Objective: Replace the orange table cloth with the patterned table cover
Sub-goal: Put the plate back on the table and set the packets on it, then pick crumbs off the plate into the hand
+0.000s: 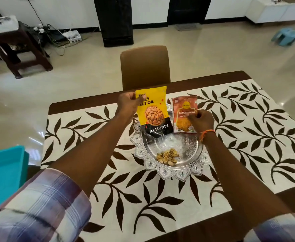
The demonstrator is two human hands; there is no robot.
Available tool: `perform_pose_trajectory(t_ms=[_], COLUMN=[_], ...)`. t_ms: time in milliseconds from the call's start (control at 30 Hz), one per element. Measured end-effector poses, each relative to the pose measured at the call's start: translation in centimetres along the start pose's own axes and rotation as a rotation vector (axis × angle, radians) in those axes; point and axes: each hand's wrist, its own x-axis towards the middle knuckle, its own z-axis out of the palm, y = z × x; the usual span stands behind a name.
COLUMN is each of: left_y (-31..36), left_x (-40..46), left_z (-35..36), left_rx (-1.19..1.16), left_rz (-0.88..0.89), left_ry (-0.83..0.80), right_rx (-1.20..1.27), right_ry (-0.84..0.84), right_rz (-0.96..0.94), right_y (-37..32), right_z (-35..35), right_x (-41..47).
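Almond pack pinched by left hand, snack pack by right hand; both should be set upright on tray.

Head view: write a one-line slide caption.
Left hand holds almond packet, right hand orange packet, over silver tray.

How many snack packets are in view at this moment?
2. The yellow almonds packet is held up by the left hand over the silver tray. The orange-red snack packet is in the right hand, just beside it. None seems hidden.
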Motion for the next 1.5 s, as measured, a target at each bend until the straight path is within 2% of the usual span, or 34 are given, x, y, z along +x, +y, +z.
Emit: perform_pose_trajectory(t_ms=[100,333,367,433,467,533,600,667,733,833,933,1000,1067,1167,1300,1400,1500], left_y=[-1.0,-1.6,-1.6,-1.6,-1.7,-2.0,-3.0,-4.7,-6.1,-7.3,-7.6,-7.7,-7.9,-7.2,-5.9,-4.8,-4.2], left_x=[1.2,1.4,1.2,0.0,-1.0,-3.6,-6.0,-7.8,-9.1,-10.3,-11.7,-13.5,-15.7,-17.8,-17.4,-17.1,-16.8], left_z=[-0.8,-0.8,-0.8,-0.6,-0.3,0.7,1.7,2.2,2.3,2.4,2.2,1.9,2.0,2.7,2.7,2.4,2.7], left_rx=[0.043,0.125,0.233,0.666,0.877,1.116,1.216,1.267,1.306,1.34,1.171,0.905,0.633,0.28,-0.166,-0.358,-0.4], left_rz=[-0.024,-0.039,-0.02,0.02,0.078,0.301,0.502,0.589,0.627,0.654,0.645,0.599,0.485,0.212,-0.113,-0.249,-0.327], left_ry=[0.006,-0.022,0.024,0.137,0.129,-0.004,-0.177,-0.292,-0.331,-0.292,-0.226,-0.185,-0.172,-0.137,-0.089,-0.113,-0.12], right_rx=[-0.14,-0.356,-0.368,-0.377,-0.381,-0.365,-0.284,-0.202,-0.174,-0.257,-0.432,-0.595,-0.636,-0.69,-0.823,-0.742,-0.459], right_ry=[0.095,0.178,0.188,0.195,0.19,0.193,0.233,0.257,0.181,-0.174,-0.569,-0.638,-0.621,-0.629,-0.64,-0.554,-0.455], right_rz=[-0.053,0.014,0.016,0.022,0.027,0.047,0.07,0.029,-0.131,-0.37,-0.406,-0.469,-0.539,-0.639,-0.663,-0.565,-0.386], right_y=[1.2,1.7,1.6,1.5,1.4,1.1,0.9,0.6,0.7,1.3,1.3,1.5,1.4,0.4,-1.5,-1.2,-0.5], right_z=[-0.3,1.2,1.3,1.3,1.3,1.2,0.9,0.6,0.4,0.4,0.9,1.6,1.9,1.4,1.4,1.8,1.4], right_x=[0.0,-0.6,-0.6,-0.5,-0.5,-0.5,-0.7,-1.6,-3.1,-6.2,-9.5,-11.0,-12.0,-12.7,-12.3,-11.8,-11.2])
